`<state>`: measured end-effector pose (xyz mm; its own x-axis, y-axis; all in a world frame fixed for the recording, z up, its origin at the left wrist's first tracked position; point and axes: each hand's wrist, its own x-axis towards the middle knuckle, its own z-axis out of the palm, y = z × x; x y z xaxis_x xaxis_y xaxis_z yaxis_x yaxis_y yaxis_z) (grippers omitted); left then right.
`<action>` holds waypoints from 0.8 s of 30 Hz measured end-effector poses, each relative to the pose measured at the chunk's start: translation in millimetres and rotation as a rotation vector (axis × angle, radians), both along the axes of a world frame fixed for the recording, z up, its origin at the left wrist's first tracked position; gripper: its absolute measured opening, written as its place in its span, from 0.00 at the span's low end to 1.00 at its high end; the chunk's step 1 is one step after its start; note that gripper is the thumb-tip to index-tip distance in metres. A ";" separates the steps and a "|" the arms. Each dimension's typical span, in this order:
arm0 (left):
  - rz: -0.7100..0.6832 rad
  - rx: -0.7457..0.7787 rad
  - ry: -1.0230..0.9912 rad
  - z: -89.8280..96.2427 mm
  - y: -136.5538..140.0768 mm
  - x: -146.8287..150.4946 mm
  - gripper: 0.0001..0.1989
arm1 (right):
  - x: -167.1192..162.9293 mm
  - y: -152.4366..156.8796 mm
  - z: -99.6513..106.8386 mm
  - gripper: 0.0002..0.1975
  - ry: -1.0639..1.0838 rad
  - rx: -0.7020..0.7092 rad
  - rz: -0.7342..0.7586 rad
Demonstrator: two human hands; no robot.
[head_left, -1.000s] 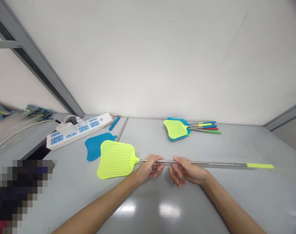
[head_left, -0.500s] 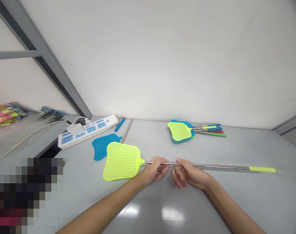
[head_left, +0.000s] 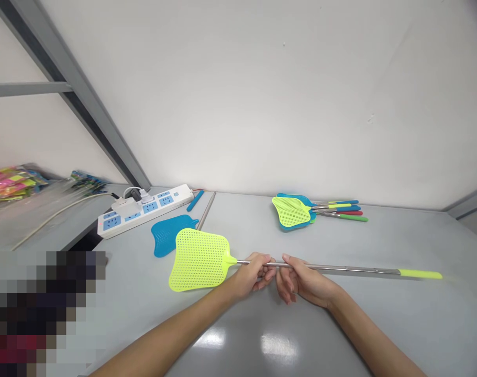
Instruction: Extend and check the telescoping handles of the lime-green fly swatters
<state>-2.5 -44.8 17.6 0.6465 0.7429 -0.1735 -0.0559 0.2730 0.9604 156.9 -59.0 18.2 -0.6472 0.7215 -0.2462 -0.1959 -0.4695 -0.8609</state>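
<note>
A yellow-green fly swatter point(head_left: 201, 260) with a long extended metal rod lies crosswise before me, its perforated head at the left and its grip at the right. My left hand point(head_left: 255, 272) pinches the rod close to the head. Just to the right, my right hand point(head_left: 301, 278) holds the same rod between thumb and fingers. The two hands are nearly touching. Behind the yellow head lies a blue swatter head point(head_left: 173, 234), partly covered, beside a bare metal rod point(head_left: 207, 210) and a short blue handle point(head_left: 195, 200).
A white power strip point(head_left: 144, 210) with plugs stands at the left rear. Stacked fly swatters point(head_left: 293, 211) with coloured handles lie near the wall. Plastic-wrapped items point(head_left: 12, 183) rest on the far-left surface, across a dark gap. The lower left is pixelated.
The view has shifted slightly, moving the table things a little to the right. Both hands keep their hold on the rod, and my left hand sits marginally closer to my right.
</note>
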 end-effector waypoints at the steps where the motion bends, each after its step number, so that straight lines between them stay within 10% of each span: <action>1: -0.004 0.003 0.003 -0.7 -0.2 0.3 0.20 | -0.7 -0.4 -0.4 0.26 0.004 -0.003 0.004; 24: 0.177 -0.198 -0.117 -8.4 8.4 8.0 0.24 | -5.8 6.4 -5.0 0.24 0.009 -0.128 -0.185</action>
